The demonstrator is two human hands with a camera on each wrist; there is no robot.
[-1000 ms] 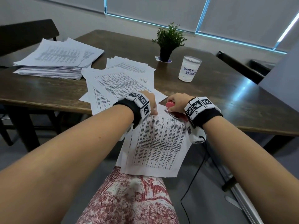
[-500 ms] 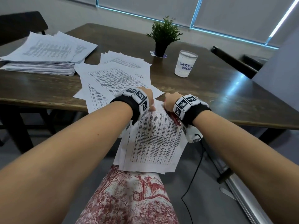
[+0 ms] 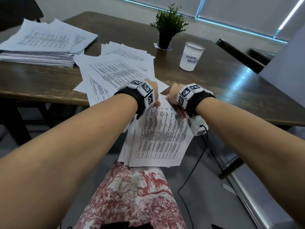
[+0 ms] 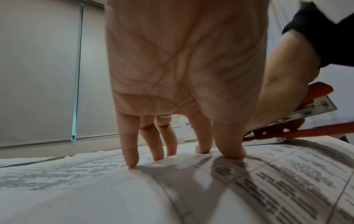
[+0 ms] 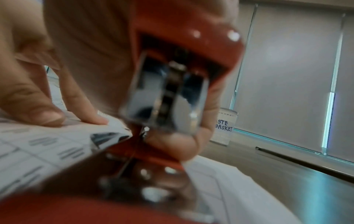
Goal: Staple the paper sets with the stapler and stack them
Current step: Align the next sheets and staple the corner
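Observation:
A printed paper set (image 3: 158,136) hangs over the table's near edge towards my lap. My left hand (image 3: 153,90) presses its top edge down with straight fingers; in the left wrist view the fingertips (image 4: 132,162) stand on the sheet (image 4: 114,189). My right hand (image 3: 173,94) grips a red stapler (image 3: 179,110) at the set's top right corner. The stapler (image 4: 298,131) lies beside my left thumb. In the right wrist view the stapler (image 5: 172,84) is squeezed between palm and finger, with the paper corner (image 5: 107,136) inside its mouth.
A tall stack of paper sets (image 3: 38,52) sits at the far left of the dark wooden table (image 3: 214,96). Loose sheets (image 3: 118,70) fan out behind my hands. A potted plant (image 3: 166,27) and a cup marked "waste basket" (image 3: 191,57) stand further back.
My right hand has slid left with the stapler, closer to my left hand and onto the paper's corner. The stapler's red top is now mostly hidden. The left hand stays on the paper.

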